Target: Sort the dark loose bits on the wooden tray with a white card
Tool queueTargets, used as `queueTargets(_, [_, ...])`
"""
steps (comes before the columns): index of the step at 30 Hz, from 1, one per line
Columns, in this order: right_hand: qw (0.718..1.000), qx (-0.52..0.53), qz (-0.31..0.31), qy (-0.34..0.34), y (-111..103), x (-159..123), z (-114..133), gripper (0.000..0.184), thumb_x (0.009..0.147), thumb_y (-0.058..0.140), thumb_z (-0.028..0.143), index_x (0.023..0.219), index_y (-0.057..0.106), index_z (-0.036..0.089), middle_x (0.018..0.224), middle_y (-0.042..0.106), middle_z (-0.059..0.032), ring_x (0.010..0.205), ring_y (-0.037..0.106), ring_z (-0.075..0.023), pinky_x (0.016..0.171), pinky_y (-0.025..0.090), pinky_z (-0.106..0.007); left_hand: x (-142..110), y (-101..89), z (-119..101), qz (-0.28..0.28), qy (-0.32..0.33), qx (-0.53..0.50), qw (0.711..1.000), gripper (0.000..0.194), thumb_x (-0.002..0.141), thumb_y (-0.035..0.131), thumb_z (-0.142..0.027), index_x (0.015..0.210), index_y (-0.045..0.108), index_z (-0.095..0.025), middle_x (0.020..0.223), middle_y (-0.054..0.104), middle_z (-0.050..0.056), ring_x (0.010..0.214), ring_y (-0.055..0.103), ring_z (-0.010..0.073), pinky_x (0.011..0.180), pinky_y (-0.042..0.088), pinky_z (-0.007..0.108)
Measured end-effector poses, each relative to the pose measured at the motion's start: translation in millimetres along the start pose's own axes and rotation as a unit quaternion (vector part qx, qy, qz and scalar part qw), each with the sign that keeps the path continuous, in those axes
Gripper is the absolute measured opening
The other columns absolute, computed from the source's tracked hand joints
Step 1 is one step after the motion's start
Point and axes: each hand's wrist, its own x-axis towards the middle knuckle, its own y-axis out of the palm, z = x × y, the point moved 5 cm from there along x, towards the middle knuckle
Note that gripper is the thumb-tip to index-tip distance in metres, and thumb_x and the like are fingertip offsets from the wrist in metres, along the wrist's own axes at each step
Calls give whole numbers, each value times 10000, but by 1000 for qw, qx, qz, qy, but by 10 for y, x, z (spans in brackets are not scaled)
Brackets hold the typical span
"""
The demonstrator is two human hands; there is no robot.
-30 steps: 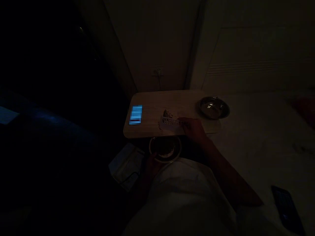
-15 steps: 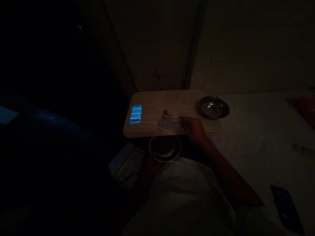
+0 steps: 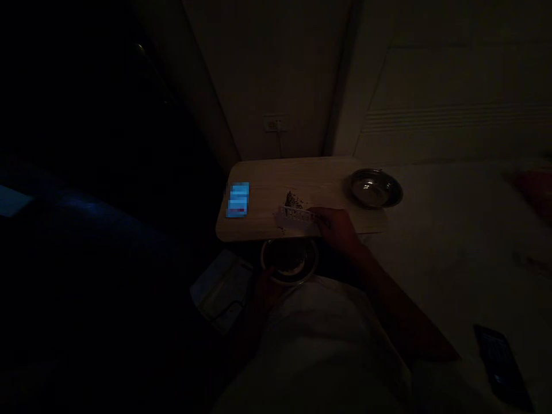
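My right hand [image 3: 338, 225] grips a pale flat tool [image 3: 295, 220] with a row of slots along its upper edge; its exact kind is unclear in the dark. The tool sits low over the wooden tabletop [image 3: 263, 172], just on the near side of a small heap of dark grains [image 3: 294, 199]. A few more grains lie near the table's front edge. Below that edge, my left hand [image 3: 268, 287] is closed on the rim of a metal bowl [image 3: 290, 280]. Dark contents show dimly inside the bowl.
An empty-looking steel bowl [image 3: 376, 188] stands at the table's right end. A lit phone [image 3: 238, 200] lies at the left end. A white-covered surface [image 3: 431, 230] adjoins on the right, with a dark flat packet [image 3: 502, 365] on it. A socket [image 3: 275, 123] with a cord is behind.
My right hand has shifted the slotted tool slightly left and toward me, onto the spot where scattered grains lay. The left hand and its bowl have stayed in place.
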Motion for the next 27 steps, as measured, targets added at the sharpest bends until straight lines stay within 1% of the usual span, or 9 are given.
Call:
queueTargets(5, [1000, 13, 13, -6, 44, -28, 29, 357, 893, 546, 130, 1184, 733, 221, 1136, 761, -73, 992, 740, -243, 914, 558, -363, 9, -16, 18, -16, -17, -1, 1000, 466, 933, 491, -200, 1388, 574, -141, 1075, 791, 87, 1108, 702, 272, 1194, 295, 486])
queueTargets(8, [999, 33, 36, -23, 58, -86, 49, 354, 898, 543, 138, 1181, 732, 233, 1134, 764, -60, 1003, 736, -233, 902, 561, -349, 10, -2, 14, -1, -2, -11, 1000, 510, 927, 499, -189, 1436, 532, -177, 1134, 777, 73, 1129, 692, 267, 1186, 309, 472])
queueTargets(11, [996, 62, 52, -37, 28, -159, 22, 323, 905, 548, 166, 1148, 746, 244, 1108, 773, -46, 989, 738, -225, 874, 571, -341, 7, 7, 3, 0, 12, -21, 1000, 518, 920, 501, -155, 1432, 538, -217, 1170, 766, 56, 1147, 682, 260, 1185, 310, 479])
queueTargets(13, [997, 69, 25, -18, -44, -196, -59, 306, 906, 556, 195, 1138, 749, 247, 1100, 775, -44, 984, 739, -231, 854, 583, -348, 17, -8, 8, -10, 5, -18, 1000, 499, 922, 503, -163, 1417, 554, -207, 1150, 773, 64, 1147, 681, 270, 1177, 319, 495])
queueTargets(16, [995, 46, -74, 41, -221, -236, -221, 298, 904, 566, 232, 1144, 743, 228, 1107, 772, -64, 962, 744, -248, 842, 592, -370, 52, -59, 17, -30, -5, -9, 999, 483, 920, 512, -183, 1399, 564, -143, 1074, 791, 89, 1143, 682, 277, 1168, 337, 479])
queueTargets(18, [992, 23, -107, 60, -303, -252, -278, 306, 897, 568, 229, 1150, 739, 214, 1100, 773, -77, 939, 748, -256, 845, 591, -383, 70, -89, 17, -37, -3, -6, 999, 486, 910, 518, -180, 1389, 566, -112, 1038, 797, 100, 1158, 674, 277, 1168, 339, 458])
queueTargets(21, [994, -2, -97, 55, -341, -255, -269, 317, 888, 560, 211, 1147, 741, 197, 1080, 776, -93, 929, 750, -268, 834, 590, -386, 59, -78, 13, -22, -2, -2, 1000, 492, 904, 530, -192, 1390, 566, -122, 1105, 781, 112, 1173, 665, 292, 1169, 333, 484])
queueTargets(24, [996, -20, -74, 51, -315, -254, -233, 323, 883, 553, 203, 1143, 745, 192, 1067, 778, -103, 915, 753, -272, 827, 588, -382, 21, -37, 2, -7, -5, -1, 1000, 498, 918, 515, -199, 1413, 547, -156, 1133, 775, 96, 1132, 688, 280, 1164, 339, 489])
queueTargets(27, [997, -25, -56, 56, -264, -259, -218, 327, 877, 550, 194, 1137, 749, 195, 1049, 782, -102, 870, 757, -263, 813, 591, -376, 7, -37, -10, -24, -8, -6, 1000, 524, 923, 497, -180, 1447, 509, -168, 1101, 786, 81, 1121, 696, 268, 1169, 337, 476])
